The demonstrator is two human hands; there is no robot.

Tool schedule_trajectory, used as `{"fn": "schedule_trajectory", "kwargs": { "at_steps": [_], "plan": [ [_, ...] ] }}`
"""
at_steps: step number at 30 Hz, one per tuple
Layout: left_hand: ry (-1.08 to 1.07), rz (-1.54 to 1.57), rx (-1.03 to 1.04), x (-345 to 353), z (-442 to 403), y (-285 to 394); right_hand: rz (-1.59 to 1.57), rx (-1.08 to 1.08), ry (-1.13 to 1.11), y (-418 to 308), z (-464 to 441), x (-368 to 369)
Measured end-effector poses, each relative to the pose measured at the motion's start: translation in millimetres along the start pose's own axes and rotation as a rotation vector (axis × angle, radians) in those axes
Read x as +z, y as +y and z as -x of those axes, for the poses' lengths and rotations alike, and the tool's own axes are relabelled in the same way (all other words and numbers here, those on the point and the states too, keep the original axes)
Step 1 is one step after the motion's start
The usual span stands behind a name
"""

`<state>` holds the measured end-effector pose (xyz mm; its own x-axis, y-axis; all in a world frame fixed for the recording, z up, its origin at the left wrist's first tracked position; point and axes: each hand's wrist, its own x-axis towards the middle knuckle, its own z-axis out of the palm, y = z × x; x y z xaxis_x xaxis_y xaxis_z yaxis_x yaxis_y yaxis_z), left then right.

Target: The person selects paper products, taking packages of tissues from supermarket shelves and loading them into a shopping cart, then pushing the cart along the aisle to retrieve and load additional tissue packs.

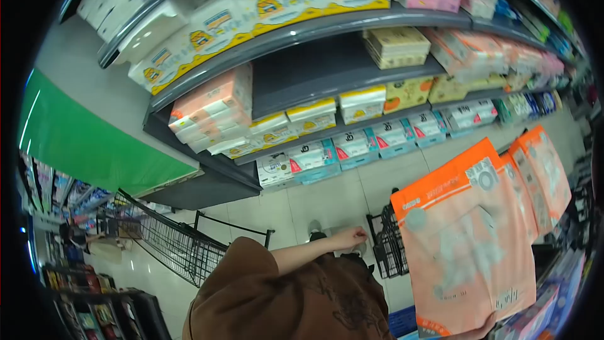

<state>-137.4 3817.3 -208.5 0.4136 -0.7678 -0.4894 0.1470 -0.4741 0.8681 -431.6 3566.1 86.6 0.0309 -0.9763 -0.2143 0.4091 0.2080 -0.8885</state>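
Note:
A large orange-and-white pack of tissues (465,245) fills the right side of the view, its broad printed face towards me. My right hand (483,330) grips it at the lower edge; most of the fingers are hidden behind the pack. More orange packaging (544,179) sticks out behind its right side. My left hand (352,238) hangs in front of my body with the fingers curled in, nothing visible in them. Just right of that hand is a black wire basket or cart part (389,242), partly covered by the pack.
Shelves (302,75) ahead carry several tissue packs, including orange ones (214,107) and yellow-and-white ones (270,3). A black wire shopping cart (182,245) stands on the tiled floor to my left. A green panel (94,138) closes the shelf end. Another person (104,242) is at far left.

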Motion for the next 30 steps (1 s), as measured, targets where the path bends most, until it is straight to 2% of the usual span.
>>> {"fn": "schedule_trajectory", "kwargs": {
  "at_steps": [3,6,9,11,16,20,22,25,29,30],
  "plan": [
    [0.059,0.017,-0.016,-36.5,13.9,-28.2,0.064,-0.012,0.03,2.6,20.7,57.6],
    [0.239,-0.056,-0.063,-78.8,31.5,-60.1,0.078,0.026,0.002,29.1,45.5,128.1],
    [0.322,0.137,-0.197,-132.5,63.5,-63.0,0.164,0.043,-0.129,68.0,83.3,212.4],
    [0.4,0.172,-0.282,-164.6,85.6,-63.8,0.013,0.289,-0.331,113.5,59.9,234.5],
    [0.688,0.192,-0.166,-213.4,124.8,-122.7,-0.084,0.491,-0.617,194.7,124.8,357.6],
    [0.863,0.338,-0.136,-225.7,161.0,-167.8,-0.19,0.498,-0.847,297.9,151.4,441.5],
    [0.893,0.473,-0.201,-223.0,185.8,-172.5,-0.052,0.55,-0.857,368.4,153.2,479.3],
    [0.911,0.609,-0.282,-211.9,197.2,-199.9,0.007,0.665,-1.005,447.7,187.4,525.0],
    [0.885,0.679,-0.312,-218.2,194.6,-214.2,0.297,0.913,-1.058,450.3,238.3,566.3],
    [0.888,0.689,-0.293,-219.1,188.4,-220.9,0.408,0.95,-1.144,446.7,232.6,562.2]
  ]
}}
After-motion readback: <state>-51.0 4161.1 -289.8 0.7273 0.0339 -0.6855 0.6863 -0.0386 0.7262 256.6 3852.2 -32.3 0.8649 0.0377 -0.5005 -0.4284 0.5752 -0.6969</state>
